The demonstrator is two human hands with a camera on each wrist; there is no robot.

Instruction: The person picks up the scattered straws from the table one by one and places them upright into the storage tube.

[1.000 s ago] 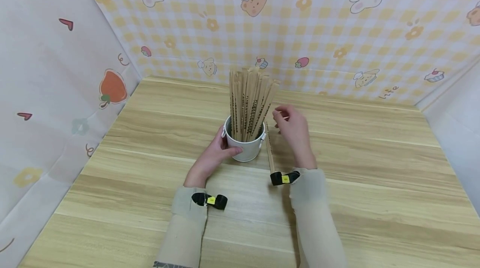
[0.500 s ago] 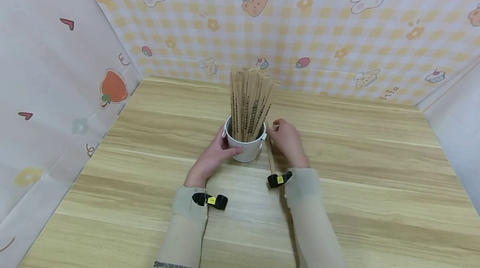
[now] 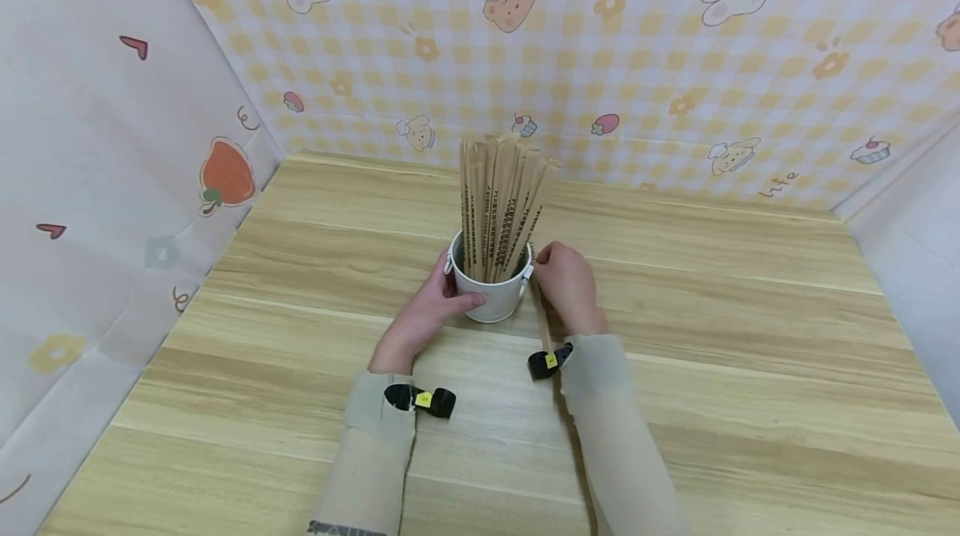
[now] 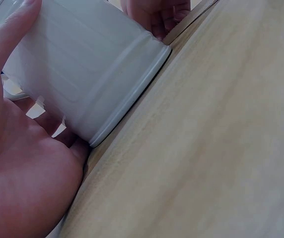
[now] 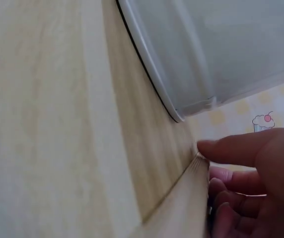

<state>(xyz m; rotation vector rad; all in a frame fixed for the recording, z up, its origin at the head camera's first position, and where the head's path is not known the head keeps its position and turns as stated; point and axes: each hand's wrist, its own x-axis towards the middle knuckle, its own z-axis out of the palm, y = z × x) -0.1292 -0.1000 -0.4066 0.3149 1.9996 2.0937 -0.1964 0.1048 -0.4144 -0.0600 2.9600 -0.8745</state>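
Observation:
A small white bucket (image 3: pixel 493 304) stands upright on the wooden table, holding a bunch of paper-wrapped straws (image 3: pixel 501 202) with printed lettering. My left hand (image 3: pixel 426 313) grips its left side, thumb across the front and fingers curled behind, as the left wrist view also shows. Just right of the bucket, one wrapped straw (image 3: pixel 543 321) lies along the tabletop. My right hand (image 3: pixel 570 286) pinches that straw (image 5: pixel 184 206); in the right wrist view the thumb presses on it where the paper wrinkles, with the other fingers on its far side. The bucket handle's right hinge is close to this hand.
The wooden tabletop (image 3: pixel 735 328) reaches back to a yellow checked cloth wall (image 3: pixel 570 61) with cartoon prints. White printed cloth (image 3: pixel 97 127) hangs along the left side. Black wrist cameras sit on both sleeves.
My right hand has come down and left to the lying straw and now pinches it; the straw has shifted slightly. The left hand and bucket have stayed in place.

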